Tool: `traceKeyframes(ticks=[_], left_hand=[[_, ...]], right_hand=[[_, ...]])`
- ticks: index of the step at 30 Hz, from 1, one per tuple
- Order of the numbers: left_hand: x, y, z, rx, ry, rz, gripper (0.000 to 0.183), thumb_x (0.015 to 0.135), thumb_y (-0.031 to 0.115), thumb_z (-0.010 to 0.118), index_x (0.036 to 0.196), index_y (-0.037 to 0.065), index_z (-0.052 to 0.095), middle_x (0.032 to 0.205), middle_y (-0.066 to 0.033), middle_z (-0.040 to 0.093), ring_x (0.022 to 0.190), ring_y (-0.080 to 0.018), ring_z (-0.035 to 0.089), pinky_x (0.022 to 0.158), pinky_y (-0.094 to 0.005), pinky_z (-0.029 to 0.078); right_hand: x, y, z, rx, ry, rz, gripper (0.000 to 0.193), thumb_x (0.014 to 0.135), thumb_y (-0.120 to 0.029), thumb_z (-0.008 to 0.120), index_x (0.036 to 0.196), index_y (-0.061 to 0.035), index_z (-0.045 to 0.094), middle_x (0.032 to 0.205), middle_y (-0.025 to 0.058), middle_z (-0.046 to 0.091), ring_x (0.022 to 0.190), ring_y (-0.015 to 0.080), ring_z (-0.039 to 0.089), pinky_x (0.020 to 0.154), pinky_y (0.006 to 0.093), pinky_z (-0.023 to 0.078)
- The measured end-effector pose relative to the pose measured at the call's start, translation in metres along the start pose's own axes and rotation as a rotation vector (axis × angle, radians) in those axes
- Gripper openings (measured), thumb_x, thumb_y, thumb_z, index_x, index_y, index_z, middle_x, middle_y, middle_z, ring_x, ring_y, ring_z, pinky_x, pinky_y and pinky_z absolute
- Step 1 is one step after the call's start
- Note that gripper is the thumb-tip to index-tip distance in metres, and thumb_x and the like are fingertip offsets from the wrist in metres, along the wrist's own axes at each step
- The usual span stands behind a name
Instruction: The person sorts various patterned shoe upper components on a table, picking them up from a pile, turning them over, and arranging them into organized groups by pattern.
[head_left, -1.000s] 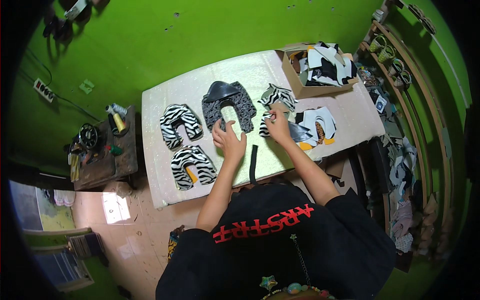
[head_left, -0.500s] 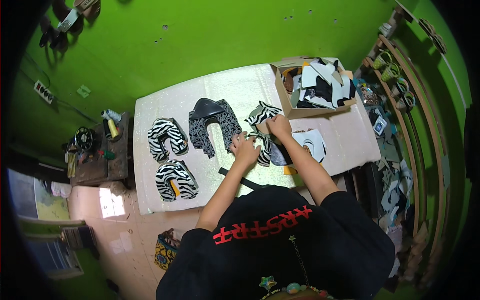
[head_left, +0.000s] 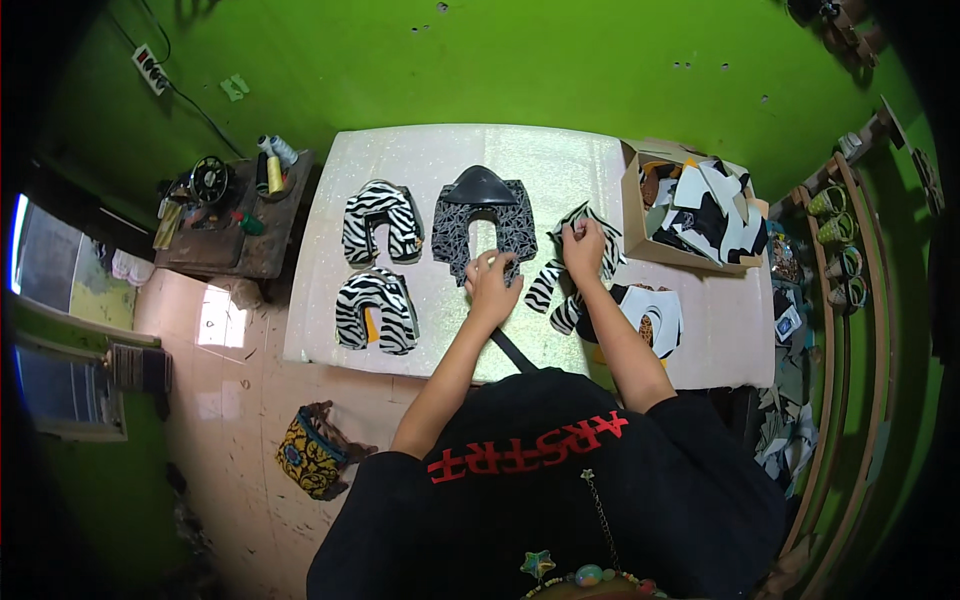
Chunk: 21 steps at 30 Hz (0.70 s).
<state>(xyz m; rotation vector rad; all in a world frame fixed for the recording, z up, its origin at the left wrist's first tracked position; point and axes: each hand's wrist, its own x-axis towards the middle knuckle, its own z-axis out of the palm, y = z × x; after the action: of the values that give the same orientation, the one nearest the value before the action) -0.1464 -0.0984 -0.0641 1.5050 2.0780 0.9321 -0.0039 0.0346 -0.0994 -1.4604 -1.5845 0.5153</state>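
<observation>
My right hand pinches the upper part of a zebra-striped, U-shaped cut piece, whose legs spread toward me on the table. My left hand lies over the lower right leg of a stack of grey-and-black patterned U-shaped pieces, fingers loosely bent and apart. A black, smooth curved piece rests on top of that stack. Two stacks of zebra-striped U-shaped pieces, an upper stack and a lower stack, sit farther left. White and black cut pieces lie partly behind my right forearm.
A cardboard box full of scraps stands at the table's back right. A black strip lies near the front edge. Left of the white table is a sewing bench with thread spools. Sandals hang on a wooden rack at right.
The whole view has shifted, so the table appears farther right. My left hand has left the zebra-striped piece and moved onto the patterned stack. My right hand still grips the zebra-striped piece.
</observation>
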Motion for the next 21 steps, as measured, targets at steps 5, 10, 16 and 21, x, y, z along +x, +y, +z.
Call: traceKeyframes(ticks=[5,10,16,21], left_hand=[[0.004,-0.018,-0.043,-0.265,0.202,0.084,0.056,0.079,0.018,0.064,0.128,0.006,0.04,0.125,-0.0175,0.043,0.111,-0.0329,0.044,0.094,-0.0428,0.036],[0.001,-0.066,-0.098,-0.74,0.185,-0.062,0.055,0.083,0.008,0.062,0.131,0.001,0.035,0.118,-0.0138,0.051,0.086,-0.0147,0.057,0.068,-0.0226,0.048],[-0.026,-0.126,-0.18,-0.605,0.173,-0.294,0.021,0.082,0.003,0.063,0.102,-0.004,0.058,0.076,-0.005,0.063,0.065,-0.0087,0.059,0.059,-0.0191,0.046],[-0.034,-0.177,-0.204,-0.296,0.282,-0.213,0.021,0.075,0.003,0.07,0.092,-0.005,0.062,0.076,-0.0103,0.066,0.067,-0.0115,0.063,0.058,-0.0226,0.048]], right_hand=[[-0.035,-0.076,0.008,0.301,-0.307,-0.202,0.018,0.08,-0.013,0.06,0.091,-0.0008,0.053,0.069,0.0114,0.055,0.06,0.0212,0.057,0.055,0.0344,0.043],[-0.073,-0.146,0.042,0.579,-1.008,-0.097,0.024,0.085,-0.003,0.051,0.108,0.0021,0.054,0.079,0.0096,0.062,0.052,0.0116,0.057,0.049,0.0257,0.047],[-0.115,-0.184,0.106,0.422,-0.958,-0.089,0.02,0.077,-0.01,0.065,0.091,0.0026,0.06,0.067,0.0133,0.063,0.056,0.0204,0.063,0.053,0.0312,0.048],[-0.151,-0.212,0.134,0.098,-0.752,-0.161,0.025,0.068,-0.021,0.071,0.081,-0.0006,0.063,0.072,0.0203,0.063,0.071,0.0354,0.062,0.066,0.0405,0.049]])
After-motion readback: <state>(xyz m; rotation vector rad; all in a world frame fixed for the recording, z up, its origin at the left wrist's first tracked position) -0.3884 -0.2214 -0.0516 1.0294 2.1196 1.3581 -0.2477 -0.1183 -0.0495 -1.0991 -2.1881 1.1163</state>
